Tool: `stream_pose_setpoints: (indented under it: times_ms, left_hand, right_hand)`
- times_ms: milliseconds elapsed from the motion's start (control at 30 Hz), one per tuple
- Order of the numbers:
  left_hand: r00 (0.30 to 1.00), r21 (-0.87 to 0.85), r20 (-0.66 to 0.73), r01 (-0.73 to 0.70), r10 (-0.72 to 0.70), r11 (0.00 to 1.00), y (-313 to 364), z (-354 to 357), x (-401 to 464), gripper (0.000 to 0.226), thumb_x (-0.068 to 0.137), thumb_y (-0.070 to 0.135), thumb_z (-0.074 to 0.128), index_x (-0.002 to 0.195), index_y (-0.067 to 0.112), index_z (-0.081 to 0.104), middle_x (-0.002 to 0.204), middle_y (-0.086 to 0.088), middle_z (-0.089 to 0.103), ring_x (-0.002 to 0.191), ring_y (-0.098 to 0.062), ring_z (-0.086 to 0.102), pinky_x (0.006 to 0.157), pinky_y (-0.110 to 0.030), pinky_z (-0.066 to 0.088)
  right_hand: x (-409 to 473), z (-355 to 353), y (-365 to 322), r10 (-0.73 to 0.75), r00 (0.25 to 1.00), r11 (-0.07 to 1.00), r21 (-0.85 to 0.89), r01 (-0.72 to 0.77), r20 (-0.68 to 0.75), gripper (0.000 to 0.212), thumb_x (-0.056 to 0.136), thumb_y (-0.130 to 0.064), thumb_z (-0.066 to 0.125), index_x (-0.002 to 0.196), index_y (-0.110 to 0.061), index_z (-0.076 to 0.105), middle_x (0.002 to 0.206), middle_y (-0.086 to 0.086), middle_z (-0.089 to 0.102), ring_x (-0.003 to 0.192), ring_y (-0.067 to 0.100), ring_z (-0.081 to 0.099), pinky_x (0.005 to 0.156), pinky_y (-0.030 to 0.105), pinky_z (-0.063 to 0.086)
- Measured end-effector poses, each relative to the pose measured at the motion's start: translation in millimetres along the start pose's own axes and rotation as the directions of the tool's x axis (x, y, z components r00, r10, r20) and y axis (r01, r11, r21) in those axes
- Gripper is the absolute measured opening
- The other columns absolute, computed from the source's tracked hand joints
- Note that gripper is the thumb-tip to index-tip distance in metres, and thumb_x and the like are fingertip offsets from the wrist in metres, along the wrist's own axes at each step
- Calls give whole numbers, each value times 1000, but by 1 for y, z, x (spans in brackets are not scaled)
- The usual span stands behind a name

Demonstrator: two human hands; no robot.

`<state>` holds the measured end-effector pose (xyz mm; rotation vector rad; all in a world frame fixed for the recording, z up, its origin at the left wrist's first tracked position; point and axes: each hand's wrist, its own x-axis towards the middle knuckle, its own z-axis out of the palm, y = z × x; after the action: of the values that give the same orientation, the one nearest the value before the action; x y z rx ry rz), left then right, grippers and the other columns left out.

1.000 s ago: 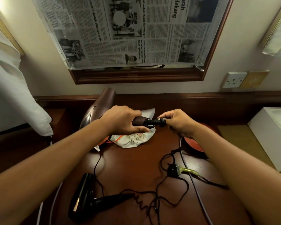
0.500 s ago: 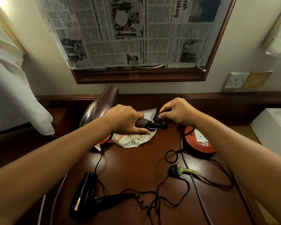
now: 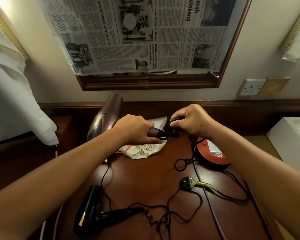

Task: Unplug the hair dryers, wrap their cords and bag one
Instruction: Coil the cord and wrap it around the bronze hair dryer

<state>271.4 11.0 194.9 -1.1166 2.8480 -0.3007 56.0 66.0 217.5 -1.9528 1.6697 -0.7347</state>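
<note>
My left hand (image 3: 137, 129) grips the handle of a brown hair dryer (image 3: 106, 116) held above the desk, barrel pointing at the wall. Just right of the handle's black end, my right hand (image 3: 192, 122) pinches its black cord (image 3: 180, 163), which loops down onto the desk to a black plug (image 3: 186, 182) lying loose. Under the handle sits a white drawstring bag (image 3: 142, 149) with an orange cord. A black hair dryer (image 3: 92, 210) lies at the near left, its cord tangled beside it.
A red extension reel (image 3: 213, 155) sits right of the bag on the wooden desk (image 3: 142, 179). A wall socket (image 3: 251, 86) is at the back right, a white box (image 3: 291, 144) at the far right. A newspaper-covered mirror (image 3: 137, 35) hangs above.
My right hand rose from the handle's end and carried the cord up and back over it, drawing slack off the desk. The left hand kept its grip.
</note>
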Motion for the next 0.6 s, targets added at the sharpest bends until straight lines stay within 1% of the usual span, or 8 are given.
stream_pose_setpoints:
  times_ms: [133, 267, 367, 467, 600]
  left_hand:
    - [999, 1, 4, 44, -44, 999, 4, 2, 1, 67, 72, 87, 32, 88, 26, 54, 71, 4, 55, 67, -21, 58, 54, -30, 35]
    - [995, -7, -3, 98, -98, 995, 8, 6, 2, 69, 73, 87, 30, 88, 24, 54, 69, 3, 53, 64, -20, 55, 53, -30, 34]
    - [991, -24, 5, 135, -135, 991, 10, 8, 2, 69, 74, 87, 30, 87, 23, 54, 65, 5, 50, 60, -18, 51, 52, -29, 33]
    - [987, -36, 5, 160, -160, 986, 12, 9, 0, 68, 75, 86, 31, 87, 23, 54, 63, 6, 46, 57, -15, 47, 50, -28, 31]
    - [985, -40, -12, 173, -174, 984, 11, 11, -1, 69, 74, 87, 28, 88, 24, 54, 68, 5, 53, 61, -17, 52, 51, -29, 34]
  right_hand:
    - [-10, 5, 3, 7, 997, 1000, 31, -4, -76, 9, 83, -15, 72, 91, -16, 76, 84, -1, 73, 79, 7, 67, 71, 18, 54]
    - [-25, 15, 8, -33, 980, 998, 47, 43, -196, 9, 84, -11, 70, 90, -14, 76, 80, -2, 73, 76, 8, 68, 72, 27, 56]
    - [-35, 29, 12, -95, 951, 995, 5, 101, -295, 10, 85, -13, 69, 92, -13, 76, 79, 1, 73, 71, 12, 67, 67, 30, 54]
    - [-44, 42, 15, -127, 910, 991, -7, 135, -394, 15, 85, -10, 68, 99, -10, 75, 87, 3, 74, 74, 8, 66, 69, 22, 54]
    - [-55, 57, 16, -116, 861, 988, 34, 153, -494, 21, 86, -6, 67, 105, -10, 73, 92, 2, 74, 81, 6, 66, 71, 23, 55]
